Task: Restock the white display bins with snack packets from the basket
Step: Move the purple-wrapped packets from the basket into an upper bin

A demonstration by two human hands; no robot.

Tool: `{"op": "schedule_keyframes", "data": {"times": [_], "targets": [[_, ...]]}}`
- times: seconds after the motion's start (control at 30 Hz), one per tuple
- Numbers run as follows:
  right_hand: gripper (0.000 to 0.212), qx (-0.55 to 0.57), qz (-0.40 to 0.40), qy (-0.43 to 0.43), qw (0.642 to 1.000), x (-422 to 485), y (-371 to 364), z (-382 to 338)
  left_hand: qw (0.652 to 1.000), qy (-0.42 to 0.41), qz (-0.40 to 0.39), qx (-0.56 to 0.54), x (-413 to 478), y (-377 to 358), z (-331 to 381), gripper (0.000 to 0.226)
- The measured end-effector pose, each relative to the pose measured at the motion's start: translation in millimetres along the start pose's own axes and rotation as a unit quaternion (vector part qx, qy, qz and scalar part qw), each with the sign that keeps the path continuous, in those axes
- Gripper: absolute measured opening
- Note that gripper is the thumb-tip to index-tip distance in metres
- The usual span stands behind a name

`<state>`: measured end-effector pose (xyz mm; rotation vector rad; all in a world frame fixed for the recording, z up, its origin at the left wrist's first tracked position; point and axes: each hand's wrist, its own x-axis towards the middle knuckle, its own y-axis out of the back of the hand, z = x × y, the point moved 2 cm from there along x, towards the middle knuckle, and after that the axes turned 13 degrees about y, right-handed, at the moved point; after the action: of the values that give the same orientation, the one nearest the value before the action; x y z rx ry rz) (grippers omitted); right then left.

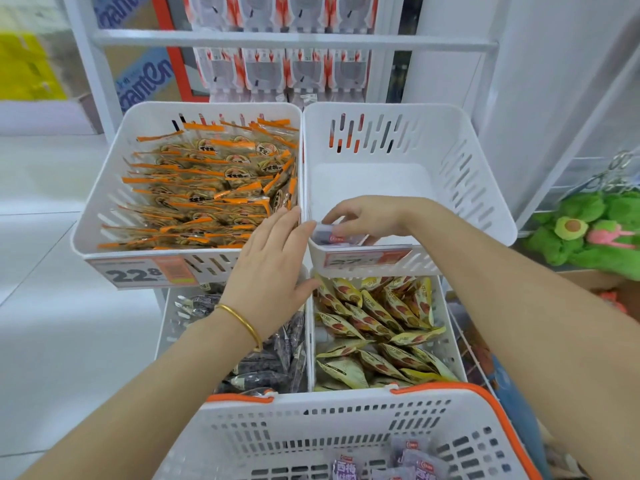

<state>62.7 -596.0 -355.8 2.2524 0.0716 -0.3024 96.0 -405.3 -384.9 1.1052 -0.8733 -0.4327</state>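
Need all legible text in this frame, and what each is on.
"22" with small "8": price tag on upper left bin.
"Ganten": cardboard box behind.
"西梅": purple packet in basket.
Too blurred to read: tag on upper right bin, orange packets, yellow packets.

Open floor in the upper right bin (462, 174) beyond the right hand (367, 216); orange-packet bin (104, 188) seemingly brimful.
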Motion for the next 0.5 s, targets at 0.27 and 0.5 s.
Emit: {"op": "schedule_keyframes", "data": {"times": [0.27, 0.5], "targets": [[0.042, 0.005, -0.033, -0.022, 0.999, -6.7, -3.7, -2.4, 1.000, -0.005, -0.003, -0.011, -0.3, 0.0, 0.5, 0.070], [0.034, -0.040, 0.214, 0.098, 0.971, -80.4, -3.9, -37.3, 0.997, -0.035, 0.031, -0.060, -39.5, 24.5, 13.1, 0.048]]}}
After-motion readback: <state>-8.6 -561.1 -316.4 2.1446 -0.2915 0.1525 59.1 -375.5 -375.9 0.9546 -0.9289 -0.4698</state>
